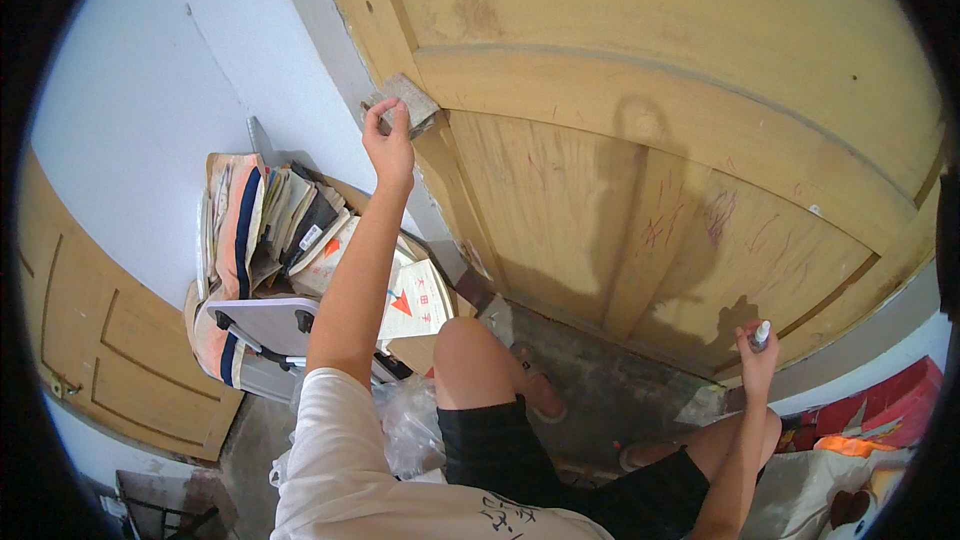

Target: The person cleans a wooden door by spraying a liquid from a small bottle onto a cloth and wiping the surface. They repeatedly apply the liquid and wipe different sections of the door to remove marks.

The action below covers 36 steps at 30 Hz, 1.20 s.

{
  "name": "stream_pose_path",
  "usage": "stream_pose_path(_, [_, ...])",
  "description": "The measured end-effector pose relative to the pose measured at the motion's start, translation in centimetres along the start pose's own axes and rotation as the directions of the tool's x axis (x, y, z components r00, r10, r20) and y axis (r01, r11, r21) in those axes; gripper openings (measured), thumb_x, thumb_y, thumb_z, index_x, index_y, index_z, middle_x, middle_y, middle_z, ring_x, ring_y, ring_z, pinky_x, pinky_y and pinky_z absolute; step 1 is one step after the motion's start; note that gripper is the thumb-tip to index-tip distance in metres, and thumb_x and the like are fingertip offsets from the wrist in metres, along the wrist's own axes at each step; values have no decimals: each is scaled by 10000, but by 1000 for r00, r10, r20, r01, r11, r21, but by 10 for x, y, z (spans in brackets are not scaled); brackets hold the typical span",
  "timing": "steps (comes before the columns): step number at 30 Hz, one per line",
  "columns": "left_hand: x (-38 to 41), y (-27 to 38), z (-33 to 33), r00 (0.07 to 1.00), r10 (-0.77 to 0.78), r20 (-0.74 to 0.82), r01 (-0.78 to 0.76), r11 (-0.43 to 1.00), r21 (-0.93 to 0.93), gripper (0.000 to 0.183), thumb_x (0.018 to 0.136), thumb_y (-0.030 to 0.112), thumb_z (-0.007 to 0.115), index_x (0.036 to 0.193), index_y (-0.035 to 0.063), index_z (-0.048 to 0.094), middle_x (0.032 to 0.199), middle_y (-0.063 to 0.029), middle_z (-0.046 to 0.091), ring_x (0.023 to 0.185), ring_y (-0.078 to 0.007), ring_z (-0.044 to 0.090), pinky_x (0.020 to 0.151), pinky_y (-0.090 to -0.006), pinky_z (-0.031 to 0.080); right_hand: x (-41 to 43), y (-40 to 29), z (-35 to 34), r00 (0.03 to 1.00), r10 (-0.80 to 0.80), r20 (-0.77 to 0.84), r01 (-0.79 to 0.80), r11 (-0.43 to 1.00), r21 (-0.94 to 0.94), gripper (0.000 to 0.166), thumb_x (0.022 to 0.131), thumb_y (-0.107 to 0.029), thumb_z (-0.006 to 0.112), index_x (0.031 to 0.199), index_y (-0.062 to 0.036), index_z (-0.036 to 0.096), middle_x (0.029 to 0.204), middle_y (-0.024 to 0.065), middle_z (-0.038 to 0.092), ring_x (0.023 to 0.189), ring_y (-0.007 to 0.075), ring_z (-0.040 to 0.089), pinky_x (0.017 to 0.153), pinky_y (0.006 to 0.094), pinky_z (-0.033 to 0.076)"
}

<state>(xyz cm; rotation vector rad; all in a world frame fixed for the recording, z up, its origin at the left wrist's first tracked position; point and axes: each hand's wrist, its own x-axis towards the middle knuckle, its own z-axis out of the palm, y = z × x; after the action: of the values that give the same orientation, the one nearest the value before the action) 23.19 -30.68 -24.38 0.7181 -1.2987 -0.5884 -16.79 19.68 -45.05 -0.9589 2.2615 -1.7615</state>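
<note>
My left hand (pixel 392 150) reaches up to the left edge of a yellow wooden panel door (pixel 540 195). Its fingers grip a folded grey-beige cloth (pixel 413 96), which lies against the door's stile where a rail meets it. Lower and to the right, my right hand (pixel 757 366) holds a small clear bottle (pixel 760 337) with a white top, apart from the door's lower right part. Red and purple scribbles (pixel 720 217) mark the lower panels. Dark smudges (pixel 477 11) show higher on the door.
Stacked books and papers (pixel 292 217) stand left of my knee, beside a folding table (pixel 262 315) and a clear plastic bag (pixel 409 424). Another wooden door (pixel 112 330) is at far left. Bags (pixel 795 495) and a red item (pixel 877 405) crowd the lower right.
</note>
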Motion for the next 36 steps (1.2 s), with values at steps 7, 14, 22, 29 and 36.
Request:
stream_pose_path(7, [-21, -28, -8, 994, 104, 26, -105, 993, 55, 203, 950, 239, 705, 1047, 63, 675, 928, 4, 585, 852, -108, 486, 782, -267, 420, -1, -3, 4, 1000, 20, -2, -20, 1000, 18, 183, 864, -104, 761, 924, -23, 608, 812, -8, 568, 772, 91, 501, 700, 261, 434])
stream_pose_path(14, [-72, -49, -14, 991, -118, 69, 110, 989, 102, 201, 947, 227, 703, 1049, 57, 672, 890, 18, 589, 817, -95, 485, 737, -260, 412, -1, -6, 7, 1000, 16, 22, -16, 1000, -7, 181, 864, -103, 761, 937, -19, 619, 816, -3, 582, 776, 96, 515, 700, 263, 441])
stream_pose_path(22, [-63, -27, -7, 986, -156, 63, 156, 988, 12, 204, 944, 236, 712, 1037, 59, 670, 823, 39, 516, 745, -75, 422, 660, -250, 381, -1, -9, 7, 999, 31, 10, -31, 999, 13, 162, 873, -78, 746, 939, -21, 610, 815, -7, 567, 776, 81, 515, 696, 248, 450])
stream_pose_path(29, [-1, -14, -10, 1000, 0, 8, 0, 1000, 15, 165, 942, 201, 699, 1022, 59, 674, 787, 50, 478, 721, -74, 380, 635, -250, 344, 3, 5, 8, 1000, -3, 28, 2, 1000, 15, 147, 876, -57, 732, 947, -28, 607, 823, -9, 563, 773, 78, 513, 681, 243, 445])
stream_pose_path(36, [-13, -10, -3, 999, -25, 24, 26, 999, -43, 178, 942, 203, 698, 1052, 66, 675, 775, 60, 441, 719, -74, 373, 643, -243, 341, 2, 3, 6, 1000, 16, 27, -17, 1000, 23, 149, 870, -62, 738, 912, -39, 597, 817, -16, 556, 763, 83, 503, 691, 247, 436])
